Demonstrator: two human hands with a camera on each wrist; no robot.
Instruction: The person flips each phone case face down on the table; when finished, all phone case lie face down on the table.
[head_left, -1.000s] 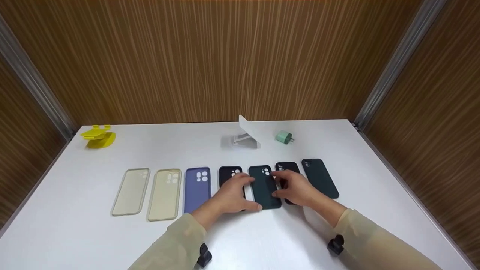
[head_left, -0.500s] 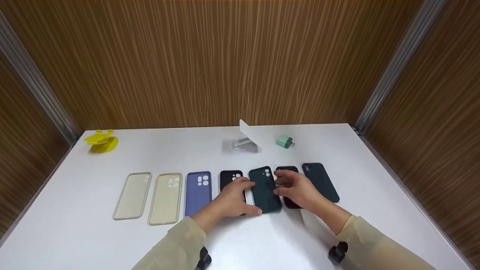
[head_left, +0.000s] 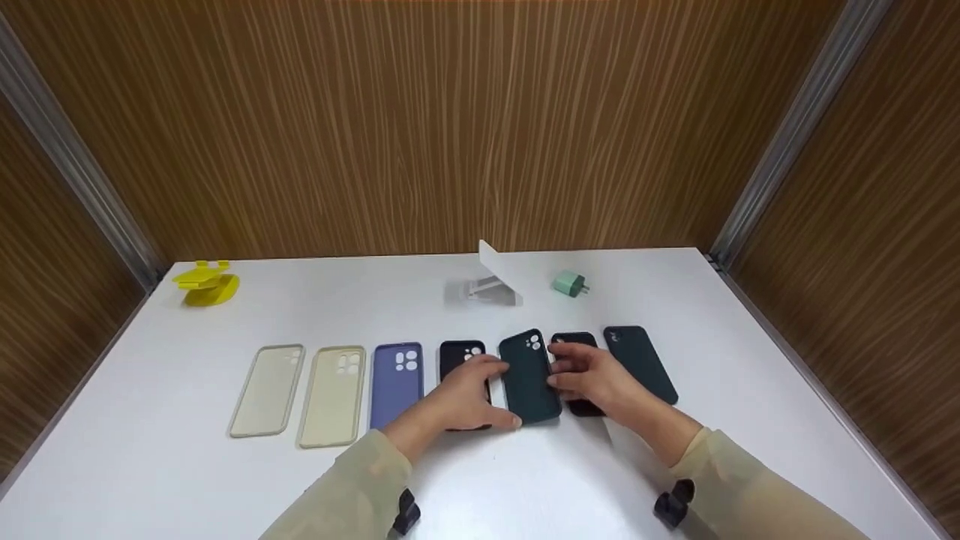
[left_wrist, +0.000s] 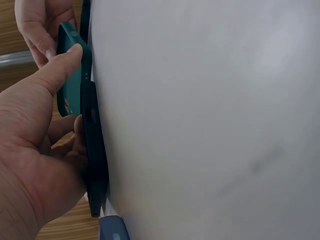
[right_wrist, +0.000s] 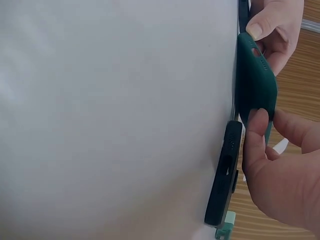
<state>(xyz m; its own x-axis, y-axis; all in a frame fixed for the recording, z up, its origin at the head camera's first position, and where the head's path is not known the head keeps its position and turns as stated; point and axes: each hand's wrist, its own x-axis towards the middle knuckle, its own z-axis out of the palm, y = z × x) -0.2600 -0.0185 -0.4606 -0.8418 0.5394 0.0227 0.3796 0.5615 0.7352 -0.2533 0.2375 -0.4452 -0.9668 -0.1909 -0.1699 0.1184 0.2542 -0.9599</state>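
Observation:
A dark green phone case (head_left: 529, 386) stands tilted, its right long edge raised off the white table. My left hand (head_left: 469, 394) holds its left side, thumb at the near left corner and a fingertip on the left edge. On the raised right edge, my right hand (head_left: 604, 379) pinches the case; in the right wrist view the thumb lies against the outer back of the green case (right_wrist: 260, 87). A black phone case (head_left: 454, 356) lies partly hidden beneath my left hand. Another dark case (head_left: 585, 409) lies under my right hand, mostly covered.
To the left lie a purple case (head_left: 396, 382), a cream case (head_left: 330, 397) and a pale translucent case (head_left: 266, 394). A dark green case (head_left: 643, 364) ends the row at right. Behind stand a yellow stand (head_left: 208, 285), a white stand (head_left: 499, 274) and a mint charger plug (head_left: 570, 283).
The green case has gone from lying flat to tilted, its right edge rising and turning toward the left. My right fingers have closed on that edge; my left hand stays nearly in place.

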